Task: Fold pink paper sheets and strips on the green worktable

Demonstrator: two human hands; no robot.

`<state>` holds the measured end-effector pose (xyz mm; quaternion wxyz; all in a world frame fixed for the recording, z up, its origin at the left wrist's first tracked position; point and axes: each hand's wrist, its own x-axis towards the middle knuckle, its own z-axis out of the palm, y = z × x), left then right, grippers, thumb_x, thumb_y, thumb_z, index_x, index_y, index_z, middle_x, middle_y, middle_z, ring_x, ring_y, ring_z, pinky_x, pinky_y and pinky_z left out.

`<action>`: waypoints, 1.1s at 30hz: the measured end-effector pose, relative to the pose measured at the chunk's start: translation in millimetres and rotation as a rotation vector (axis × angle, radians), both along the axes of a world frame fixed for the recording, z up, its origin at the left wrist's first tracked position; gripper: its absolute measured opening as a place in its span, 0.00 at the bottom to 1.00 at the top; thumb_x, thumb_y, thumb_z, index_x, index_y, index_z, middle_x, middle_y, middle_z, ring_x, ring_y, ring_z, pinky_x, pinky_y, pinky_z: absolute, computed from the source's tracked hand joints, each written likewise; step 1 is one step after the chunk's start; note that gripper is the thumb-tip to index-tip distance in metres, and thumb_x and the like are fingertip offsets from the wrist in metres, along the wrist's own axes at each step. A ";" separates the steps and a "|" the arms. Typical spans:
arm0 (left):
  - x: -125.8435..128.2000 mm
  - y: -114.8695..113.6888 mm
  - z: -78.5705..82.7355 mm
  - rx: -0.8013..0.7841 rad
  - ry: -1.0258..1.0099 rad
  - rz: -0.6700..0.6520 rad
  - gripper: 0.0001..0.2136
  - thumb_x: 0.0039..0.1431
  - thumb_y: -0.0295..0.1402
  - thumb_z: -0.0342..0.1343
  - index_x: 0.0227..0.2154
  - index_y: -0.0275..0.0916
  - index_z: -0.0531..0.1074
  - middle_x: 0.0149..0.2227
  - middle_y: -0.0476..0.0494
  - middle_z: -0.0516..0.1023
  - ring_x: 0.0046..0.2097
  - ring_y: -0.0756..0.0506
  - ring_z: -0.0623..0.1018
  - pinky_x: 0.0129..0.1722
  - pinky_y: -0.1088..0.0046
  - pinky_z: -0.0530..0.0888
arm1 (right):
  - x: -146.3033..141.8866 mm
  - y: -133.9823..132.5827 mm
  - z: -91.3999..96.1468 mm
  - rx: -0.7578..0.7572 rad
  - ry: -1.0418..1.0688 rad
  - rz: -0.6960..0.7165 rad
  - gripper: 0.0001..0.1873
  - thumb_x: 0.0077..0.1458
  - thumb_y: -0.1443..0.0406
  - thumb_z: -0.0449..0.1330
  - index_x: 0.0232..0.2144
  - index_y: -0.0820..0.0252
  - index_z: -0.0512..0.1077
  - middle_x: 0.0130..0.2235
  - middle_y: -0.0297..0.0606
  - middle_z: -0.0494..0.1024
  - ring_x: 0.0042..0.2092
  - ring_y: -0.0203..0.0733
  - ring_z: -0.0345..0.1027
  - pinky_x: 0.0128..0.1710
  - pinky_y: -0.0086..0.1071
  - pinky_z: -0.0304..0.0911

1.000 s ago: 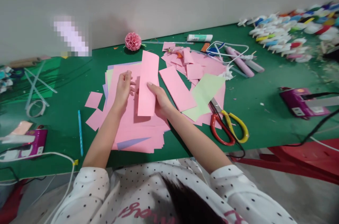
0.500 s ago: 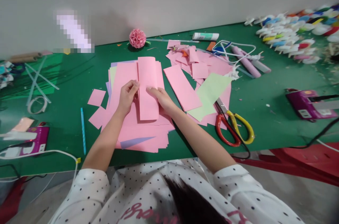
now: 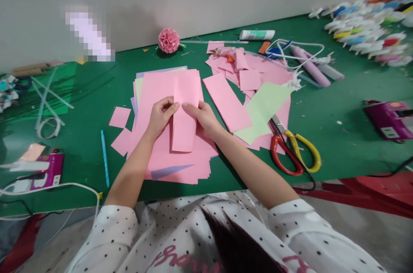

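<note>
Between my hands is a folded strip of pink paper (image 3: 185, 135), held upright above a stack of coloured sheets (image 3: 155, 88). My left hand (image 3: 162, 117) pinches its left edge, thumb in front. Gripping the right edge, my right hand (image 3: 204, 117) has its thumb on the front face and its fingers hidden behind. A second folded pink strip (image 3: 227, 103) lies just right of the stack. Two small pink paper squares (image 3: 120, 117) lie to the left of it.
Red-and-yellow-handled scissors (image 3: 295, 148) lie by a green paper sheet (image 3: 266, 107) and pink scraps. A pink paper ball (image 3: 168, 41) sits at the back. A blue pen (image 3: 105, 159) is at left. A glue stick (image 3: 257, 35), purple power boxes (image 3: 389, 120) and bottle-cap pieces (image 3: 364, 34) stand around.
My right thumb has moved inward and up to the middle of the strip, closer to my left thumb. The strip now bends slightly. The whole view has shifted a little.
</note>
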<state>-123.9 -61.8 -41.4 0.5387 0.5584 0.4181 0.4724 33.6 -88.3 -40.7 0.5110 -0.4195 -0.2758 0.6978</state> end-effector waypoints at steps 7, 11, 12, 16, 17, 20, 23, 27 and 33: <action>-1.3 1.8 4.1 -0.112 -0.191 0.042 0.16 0.56 0.47 0.68 0.27 0.40 0.73 0.27 0.52 0.69 0.30 0.52 0.69 0.33 0.75 0.68 | -0.4 -5.0 8.4 0.019 -0.021 0.038 0.25 0.39 0.55 0.77 0.37 0.61 0.78 0.36 0.40 0.83 0.36 0.43 0.76 0.41 0.41 0.73; -1.4 1.9 5.2 -0.159 -0.222 0.052 0.16 0.53 0.46 0.71 0.27 0.40 0.75 0.25 0.53 0.69 0.28 0.53 0.70 0.28 0.77 0.67 | 0.4 -4.1 9.3 0.024 -0.009 0.052 0.26 0.37 0.56 0.78 0.38 0.62 0.79 0.36 0.40 0.84 0.36 0.43 0.76 0.41 0.40 0.73; -1.3 1.8 5.1 -0.162 -0.228 0.051 0.15 0.53 0.46 0.71 0.27 0.40 0.75 0.25 0.53 0.69 0.28 0.53 0.69 0.28 0.77 0.66 | 0.6 -3.8 8.9 0.024 -0.012 0.053 0.25 0.37 0.56 0.78 0.38 0.62 0.79 0.35 0.40 0.84 0.36 0.43 0.76 0.41 0.40 0.73; -1.0 1.2 5.5 -0.159 -0.241 0.052 0.16 0.53 0.46 0.71 0.27 0.40 0.75 0.25 0.53 0.68 0.28 0.53 0.69 0.29 0.77 0.67 | 0.9 -3.1 7.7 0.026 -0.034 0.058 0.25 0.38 0.56 0.77 0.38 0.61 0.79 0.36 0.40 0.84 0.36 0.44 0.76 0.42 0.42 0.73; -0.9 1.0 5.9 -0.161 -0.242 0.050 0.16 0.53 0.46 0.71 0.26 0.40 0.75 0.25 0.53 0.68 0.28 0.53 0.69 0.29 0.77 0.68 | 0.9 -3.1 7.4 0.028 -0.037 0.059 0.25 0.38 0.56 0.78 0.38 0.61 0.79 0.36 0.40 0.84 0.36 0.44 0.77 0.42 0.42 0.73; -1.0 1.3 6.8 -0.167 -0.245 0.044 0.16 0.53 0.45 0.71 0.27 0.39 0.74 0.25 0.53 0.67 0.29 0.53 0.69 0.30 0.77 0.68 | 1.0 -3.2 5.6 0.033 -0.047 0.067 0.25 0.39 0.55 0.77 0.39 0.60 0.79 0.37 0.40 0.84 0.38 0.45 0.77 0.43 0.42 0.74; -0.9 3.1 5.1 -0.149 -0.242 0.056 0.15 0.53 0.45 0.71 0.28 0.40 0.74 0.27 0.53 0.67 0.30 0.53 0.68 0.31 0.77 0.68 | 2.0 -3.2 1.7 0.051 -0.077 0.092 0.25 0.41 0.54 0.76 0.40 0.60 0.79 0.40 0.42 0.84 0.40 0.47 0.78 0.44 0.43 0.74; -0.4 6.1 -1.1 -0.069 -0.162 0.156 0.17 0.57 0.46 0.68 0.25 0.40 0.71 0.26 0.53 0.64 0.28 0.53 0.65 0.30 0.76 0.65 | 4.8 -3.1 -2.5 0.088 -0.137 0.160 0.24 0.44 0.54 0.75 0.41 0.60 0.79 0.42 0.43 0.84 0.40 0.48 0.78 0.43 0.43 0.73; -1.1 6.2 -6.5 0.024 -0.011 0.232 0.16 0.60 0.46 0.65 0.27 0.40 0.71 0.26 0.52 0.65 0.28 0.52 0.65 0.28 0.74 0.64 | 5.9 -1.5 3.3 0.065 -0.172 0.207 0.22 0.45 0.55 0.74 0.41 0.61 0.80 0.40 0.42 0.84 0.39 0.46 0.77 0.42 0.42 0.73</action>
